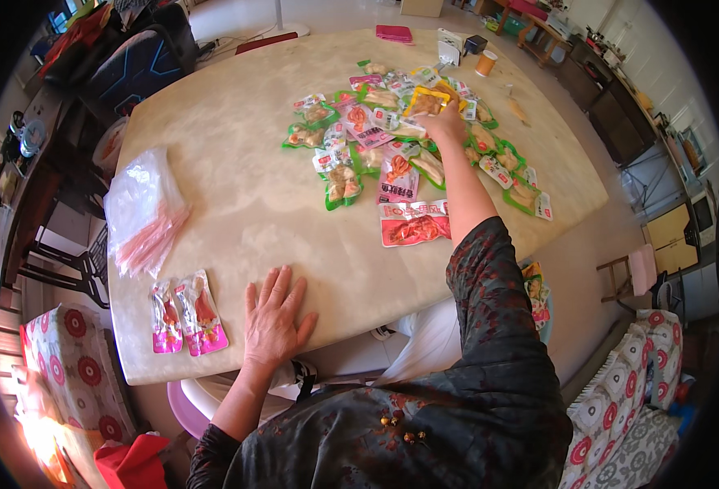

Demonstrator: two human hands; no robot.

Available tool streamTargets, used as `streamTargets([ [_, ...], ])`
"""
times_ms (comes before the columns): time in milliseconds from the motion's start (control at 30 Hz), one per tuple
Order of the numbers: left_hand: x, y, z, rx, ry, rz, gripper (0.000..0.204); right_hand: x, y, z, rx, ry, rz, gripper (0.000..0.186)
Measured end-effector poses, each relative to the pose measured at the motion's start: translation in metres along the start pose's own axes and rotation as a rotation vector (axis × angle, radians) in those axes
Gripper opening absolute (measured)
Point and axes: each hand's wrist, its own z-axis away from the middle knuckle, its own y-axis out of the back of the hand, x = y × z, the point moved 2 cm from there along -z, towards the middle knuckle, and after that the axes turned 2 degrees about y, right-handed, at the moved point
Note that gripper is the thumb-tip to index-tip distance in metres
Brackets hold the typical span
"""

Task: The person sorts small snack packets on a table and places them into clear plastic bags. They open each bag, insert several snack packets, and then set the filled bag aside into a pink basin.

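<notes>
My left hand point(276, 319) lies flat on the table's near edge, fingers stretched out and holding nothing. To its left, two pink-and-clear snack pouches point(199, 316) lie side by side. My right arm reaches far across the table into a spread-out pile of vacuum-packed snack packets. There my right hand point(446, 125) grips a yellow snack packet point(427, 102), with the thumb at its near side and a finger along its right edge. Around it lie green-edged packets point(344, 183) and pink packets point(397, 173). A red-and-white packet point(415, 222) lies nearest me, partly behind my right forearm.
A stack of clear plastic bags point(143, 208) rests at the table's left side. At the far right stand an orange-brown cup point(485, 63), a small black box point(475, 44) and a white card-like stand point(450, 46). A folded pink cloth point(394, 33) lies by the far edge.
</notes>
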Motion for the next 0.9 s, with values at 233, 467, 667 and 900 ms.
streamTargets([
  [233,0.000,0.000,-0.003,0.025,-0.030,0.024,0.058,0.014,-0.016,-0.015,0.169,0.135,-0.608,0.050],
  [467,-0.005,0.001,-0.004,0.035,-0.041,0.064,0.056,-0.060,-0.008,0.135,0.037,0.754,-0.746,0.032],
  [667,-0.010,-0.003,0.003,0.071,-0.042,0.062,0.055,-0.096,-0.065,0.248,-0.252,1.154,-0.498,0.036],
  [900,-0.015,-0.007,0.001,0.064,-0.042,0.093,0.054,-0.074,-0.053,0.266,-0.462,1.205,-0.465,0.037],
])
